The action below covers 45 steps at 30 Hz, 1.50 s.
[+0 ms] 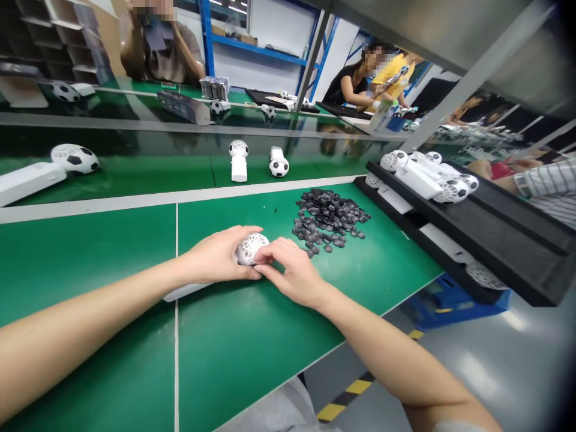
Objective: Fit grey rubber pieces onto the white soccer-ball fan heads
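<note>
A white handheld fan (254, 247) with a round, lattice-covered head lies on the green tabletop, its white handle passing under my left wrist. Wrapped around the head from the left is my left hand (220, 255). At the head's right side my right hand (290, 270) has thumb and fingertips pinched together, touching or very near the lattice. Anything between those fingertips is too small or hidden to make out. Beyond my right hand lies a pile of small black pieces (330, 213), flat and roughly five-sided.
Football-patterned fans (279, 165) stand and lie on the dark green belt (180, 168) ahead. On the right, stacked black trays (499, 225) hold more white fans. A blue stool (459, 303) is below the trays. Co-workers sit across the belt; a striped sleeve (546, 180) shows at right.
</note>
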Available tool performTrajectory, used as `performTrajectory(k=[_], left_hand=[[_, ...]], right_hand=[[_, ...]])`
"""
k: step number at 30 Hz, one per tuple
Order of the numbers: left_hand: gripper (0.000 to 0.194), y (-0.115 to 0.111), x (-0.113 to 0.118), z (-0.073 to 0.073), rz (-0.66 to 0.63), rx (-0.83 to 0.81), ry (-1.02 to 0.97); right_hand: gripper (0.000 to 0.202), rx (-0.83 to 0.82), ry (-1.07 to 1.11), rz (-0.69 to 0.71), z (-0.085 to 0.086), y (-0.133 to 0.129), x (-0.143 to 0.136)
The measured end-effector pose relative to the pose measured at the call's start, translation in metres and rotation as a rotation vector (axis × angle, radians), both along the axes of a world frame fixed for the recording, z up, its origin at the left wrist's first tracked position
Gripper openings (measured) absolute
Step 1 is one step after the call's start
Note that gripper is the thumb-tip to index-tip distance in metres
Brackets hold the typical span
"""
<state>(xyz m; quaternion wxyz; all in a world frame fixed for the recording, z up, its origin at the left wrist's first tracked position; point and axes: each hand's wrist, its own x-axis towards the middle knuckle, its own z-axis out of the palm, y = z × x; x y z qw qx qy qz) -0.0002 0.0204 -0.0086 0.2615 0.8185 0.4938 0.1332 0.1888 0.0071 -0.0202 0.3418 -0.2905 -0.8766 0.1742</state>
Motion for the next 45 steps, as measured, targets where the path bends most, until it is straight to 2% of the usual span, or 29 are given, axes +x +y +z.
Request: performTrajectory(k=[5,7,9,12,17,21,23,25,27,29,34,40,45], left_hand=[[0.072,-0.004,-0.003,-0.002,0.007,0.069,-0.015],[0.07,-0.005,-0.003,0.0,0.019,0.063,-0.015],[0.067,-0.005,-0.002,0.001,0.032,0.055,-0.009],[0.061,-0.004,0.0,0.004,0.029,0.048,-0.018],[0.058,-0.004,0.002,0.005,0.051,0.041,-0.047],[0.068,-0.01,0.002,0.003,0.037,0.065,0.056],[0.067,-0.012,0.001,0.002,0.036,0.078,0.136],[0.06,-0.013,0.001,0.002,0.02,0.101,0.169],[0.058,-0.013,0.0,0.001,-0.014,0.151,0.169],[0.062,-0.011,-0.001,0.0,-0.042,0.203,0.175],[0.064,-0.007,-0.004,-0.003,-0.089,0.229,0.185],[0.062,-0.007,-0.005,0.001,-0.118,0.249,0.206],[0.06,-0.005,-0.006,0.001,-0.117,0.246,0.167]], right_hand=[[0.008,0.002,0.072,-0.055,-0.008,0.001,-0.001],[0.017,-0.025,0.115,-0.088,-0.009,0.002,-0.001],[0.032,-0.077,0.134,-0.133,-0.01,0.003,-0.001],[0.046,-0.244,0.112,-0.14,-0.012,0.001,-0.002],[0.044,-0.437,0.158,-0.129,-0.01,0.001,-0.006],[0.03,-0.506,0.214,-0.197,-0.006,0.015,0.016],[0.017,-0.425,0.233,-0.335,-0.005,0.022,0.039],[0.008,-0.291,0.16,-0.462,-0.006,0.026,0.062],[0.004,-0.194,0.023,-0.502,-0.007,0.025,0.078],[0.005,-0.151,-0.087,-0.476,-0.009,0.021,0.085],[0.01,-0.027,-0.266,-0.42,-0.015,0.018,0.075],[0.025,0.242,-0.651,-0.364,-0.017,0.016,0.061],[0.024,0.349,-0.716,-0.389,-0.024,0.027,0.058]])
